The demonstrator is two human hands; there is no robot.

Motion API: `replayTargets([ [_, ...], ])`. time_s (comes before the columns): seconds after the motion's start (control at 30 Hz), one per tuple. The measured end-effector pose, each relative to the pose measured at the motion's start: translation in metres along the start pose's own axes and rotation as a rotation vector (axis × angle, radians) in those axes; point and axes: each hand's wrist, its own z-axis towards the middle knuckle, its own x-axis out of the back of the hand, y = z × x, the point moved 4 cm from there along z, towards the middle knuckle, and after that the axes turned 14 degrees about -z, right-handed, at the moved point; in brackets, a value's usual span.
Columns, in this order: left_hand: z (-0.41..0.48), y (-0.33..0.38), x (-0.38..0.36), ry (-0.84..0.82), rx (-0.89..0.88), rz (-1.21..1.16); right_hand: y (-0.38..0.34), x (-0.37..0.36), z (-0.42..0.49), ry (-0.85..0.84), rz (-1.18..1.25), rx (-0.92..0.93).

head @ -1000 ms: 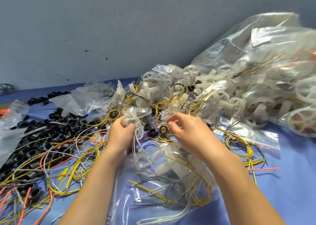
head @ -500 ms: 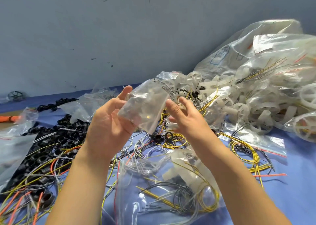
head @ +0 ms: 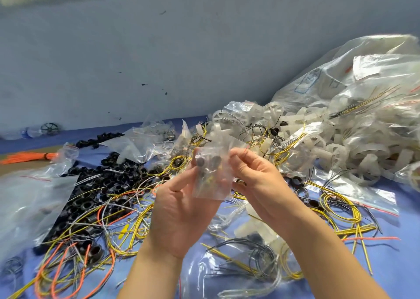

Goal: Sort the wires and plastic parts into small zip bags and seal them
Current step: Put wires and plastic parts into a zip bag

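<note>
A: What is changed?
B: The small zip bag (head: 210, 173) is now held upright above the blue table (head: 404, 242), where it was tilted. Its left side is gripped by the left hand (head: 181, 212), and its top corner is pinched by the right hand (head: 256, 180).
A: What is hard to make out?
B: Its contents are blurred; only dark round shapes (head: 201, 161) are seen through the film

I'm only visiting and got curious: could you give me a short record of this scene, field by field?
Held: small zip bag, clear, dark parts inside
Support: left hand holds it from below
Top edge: right hand pinches it
Seal: cannot tell
Left side: black rings in a pile
Right side: white plastic wheels heaped
Scattered: yellow wires
Surface: blue table
</note>
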Motion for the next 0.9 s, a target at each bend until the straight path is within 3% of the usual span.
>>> replayTargets([
  [0.17, -0.007, 0.005, -0.007, -0.051, -0.012, 0.076, 0.007, -0.008, -0.001, 0.010, 0.016, -0.018],
  [0.37, -0.008, -0.006, -0.013, -0.128, 0.102, 0.151, 0.015, -0.027, -0.002, -0.140, 0.179, -0.047],
  [0.53, 0.000, -0.006, -0.008, 0.063, 0.058, 0.318, 0.013, -0.022, -0.001, -0.053, 0.275, -0.017],
  [0.73, -0.003, -0.010, -0.002, 0.298, 0.022, 0.893, 0.012, -0.023, -0.004, -0.103, 0.304, -0.029],
  [0.9, -0.010, -0.021, -0.008, 0.200, 0.172, 0.706, 0.007, -0.024, -0.011, -0.101, 0.118, -0.006],
])
